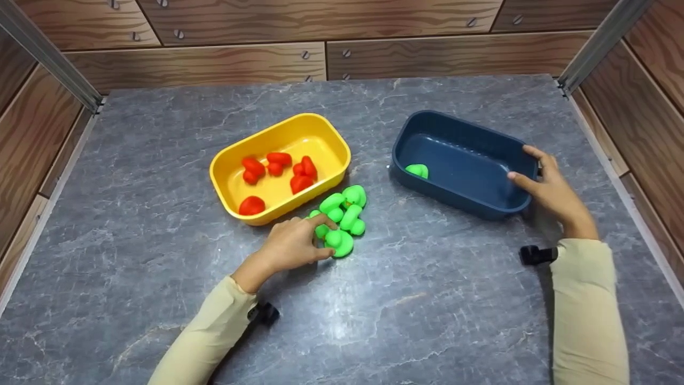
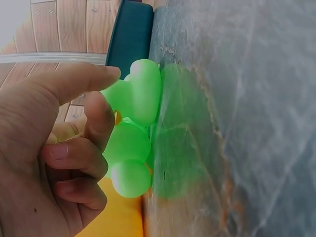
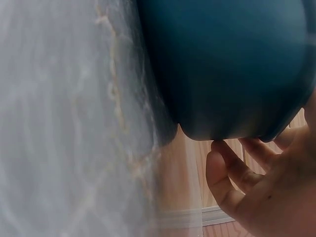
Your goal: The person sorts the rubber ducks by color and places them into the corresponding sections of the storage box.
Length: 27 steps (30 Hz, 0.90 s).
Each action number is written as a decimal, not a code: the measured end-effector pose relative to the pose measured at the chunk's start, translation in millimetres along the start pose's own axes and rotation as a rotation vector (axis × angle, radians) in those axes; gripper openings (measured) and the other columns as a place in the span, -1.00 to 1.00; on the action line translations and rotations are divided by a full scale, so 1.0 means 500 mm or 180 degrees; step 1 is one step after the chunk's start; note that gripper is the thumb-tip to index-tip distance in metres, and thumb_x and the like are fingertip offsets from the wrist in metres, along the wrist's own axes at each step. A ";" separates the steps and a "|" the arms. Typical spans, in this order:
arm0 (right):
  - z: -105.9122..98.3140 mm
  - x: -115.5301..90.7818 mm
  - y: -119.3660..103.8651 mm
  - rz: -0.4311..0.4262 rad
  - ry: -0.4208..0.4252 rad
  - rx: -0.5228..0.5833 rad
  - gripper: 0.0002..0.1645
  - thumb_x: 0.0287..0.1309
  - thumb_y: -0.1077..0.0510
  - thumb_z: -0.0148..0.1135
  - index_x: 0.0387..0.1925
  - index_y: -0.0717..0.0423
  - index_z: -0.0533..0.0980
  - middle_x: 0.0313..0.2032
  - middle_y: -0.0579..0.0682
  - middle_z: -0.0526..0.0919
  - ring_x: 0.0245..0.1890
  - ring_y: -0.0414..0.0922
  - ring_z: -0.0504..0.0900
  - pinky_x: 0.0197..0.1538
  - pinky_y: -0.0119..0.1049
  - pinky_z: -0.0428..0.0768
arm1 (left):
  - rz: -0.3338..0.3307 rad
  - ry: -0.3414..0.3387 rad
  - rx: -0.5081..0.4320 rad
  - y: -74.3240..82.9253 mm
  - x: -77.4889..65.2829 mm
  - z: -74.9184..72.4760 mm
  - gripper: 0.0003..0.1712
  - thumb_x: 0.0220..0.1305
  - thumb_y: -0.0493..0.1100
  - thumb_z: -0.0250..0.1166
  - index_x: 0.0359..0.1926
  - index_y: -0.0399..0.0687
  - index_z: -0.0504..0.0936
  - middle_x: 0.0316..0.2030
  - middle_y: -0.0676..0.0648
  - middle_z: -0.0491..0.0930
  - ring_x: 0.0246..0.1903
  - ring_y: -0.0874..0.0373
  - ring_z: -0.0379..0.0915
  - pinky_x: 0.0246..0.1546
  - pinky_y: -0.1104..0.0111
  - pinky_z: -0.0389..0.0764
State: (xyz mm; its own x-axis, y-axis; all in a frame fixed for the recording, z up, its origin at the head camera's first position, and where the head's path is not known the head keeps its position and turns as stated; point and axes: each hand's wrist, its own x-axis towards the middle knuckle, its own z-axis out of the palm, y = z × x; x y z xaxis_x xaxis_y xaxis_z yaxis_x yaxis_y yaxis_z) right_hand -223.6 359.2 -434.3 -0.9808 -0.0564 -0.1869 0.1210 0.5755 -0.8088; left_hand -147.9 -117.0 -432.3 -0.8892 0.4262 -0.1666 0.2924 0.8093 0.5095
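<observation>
My left hand [image 1: 291, 243] reaches into a cluster of green rubber ducks on the table. Its thumb and forefinger stand apart beside the nearest green duck [image 1: 342, 245]; whether they touch it is hard to tell. In the left wrist view the ducks [image 2: 131, 143] lie just past the bent fingers [image 2: 74, 155]. My right hand [image 1: 558, 195] holds the right end of a dark blue bin [image 1: 465, 200], thumb over the rim inside and fingers outside. One green duck [image 1: 418, 170] lies in that bin's left corner. The right wrist view shows fingers against the bin's outer wall [image 3: 222, 74].
Left of the blue bin stands a yellow bin [image 1: 235, 155] with several red rubber ducks [image 1: 278, 160] in it. The green cluster lies close to its front right wall. Wood-patterned panels [image 1: 240, 64] border the grey marbled table [image 1: 401, 321] at the back and sides.
</observation>
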 end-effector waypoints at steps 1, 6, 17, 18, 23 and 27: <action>0.001 0.000 0.000 -0.0004 0.0006 0.0006 -0.03 0.32 -0.13 0.09 0.52 0.00 -0.19 0.45 0.26 -0.24 0.34 0.32 0.01 -0.18 -0.75 0.27 | -0.0006 -0.0002 0.0006 0.000 0.001 0.000 -0.52 0.05 0.11 0.43 0.02 0.20 0.60 -0.71 0.14 0.47 -0.56 0.20 0.38 -0.48 0.28 0.38; 0.003 0.002 -0.003 -0.0008 0.0011 0.0004 -0.03 0.32 -0.15 0.09 0.52 -0.02 -0.18 0.45 0.28 -0.24 0.34 0.32 0.01 -0.17 -0.74 0.26 | 0.0004 -0.0007 0.0007 -0.001 0.001 0.002 -0.55 0.06 0.08 0.42 0.00 0.17 0.61 -0.72 0.15 0.49 -0.55 0.20 0.41 -0.46 0.27 0.40; 0.000 0.001 -0.004 -0.0044 0.0038 -0.0040 -0.03 0.31 -0.15 0.10 0.52 -0.01 -0.16 0.44 0.30 -0.20 0.36 0.38 0.02 -0.11 -0.68 0.27 | 0.0125 0.0028 -0.0361 0.009 -0.015 -0.008 -0.60 0.05 0.05 0.45 -0.07 0.15 0.60 -0.66 0.14 0.53 -0.64 0.29 0.40 -0.50 0.34 0.41; -0.001 0.001 -0.004 -0.0044 0.0040 -0.0040 -0.03 0.31 -0.15 0.10 0.52 -0.01 -0.16 0.44 0.30 -0.20 0.36 0.38 0.02 -0.12 -0.68 0.27 | 0.0148 0.0046 -0.0405 0.009 -0.017 -0.009 -0.61 0.04 0.04 0.45 -0.08 0.15 0.60 -0.66 0.15 0.53 -0.65 0.31 0.40 -0.50 0.35 0.41; 0.000 0.001 -0.002 -0.0071 0.0037 -0.0030 -0.03 0.32 -0.14 0.10 0.52 0.03 -0.17 0.42 0.31 -0.19 0.35 0.38 0.02 -0.18 -0.76 0.26 | 0.0310 0.0181 -0.0554 0.015 -0.024 -0.016 -0.61 0.04 0.03 0.45 -0.10 0.12 0.60 -0.67 0.19 0.49 -0.65 0.36 0.36 -0.50 0.40 0.40; -0.001 0.001 -0.001 -0.0068 0.0005 -0.0060 -0.02 0.32 -0.15 0.09 0.52 0.03 -0.20 0.43 0.31 -0.21 0.35 0.37 0.01 -0.16 -0.72 0.26 | 0.0407 0.0277 -0.0620 0.024 -0.026 -0.020 -0.63 0.03 0.02 0.45 -0.12 0.12 0.59 -0.64 0.21 0.49 -0.62 0.38 0.36 -0.47 0.42 0.41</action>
State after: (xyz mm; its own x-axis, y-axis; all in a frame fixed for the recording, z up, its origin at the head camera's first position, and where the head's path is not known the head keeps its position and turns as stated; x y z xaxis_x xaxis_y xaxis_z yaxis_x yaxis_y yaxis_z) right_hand -224.4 359.1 -433.8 -0.9834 -0.0675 -0.1687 0.0971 0.5895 -0.8019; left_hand -136.2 -117.0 -415.8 -0.8787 0.4769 -0.0213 0.3387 0.6541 0.6763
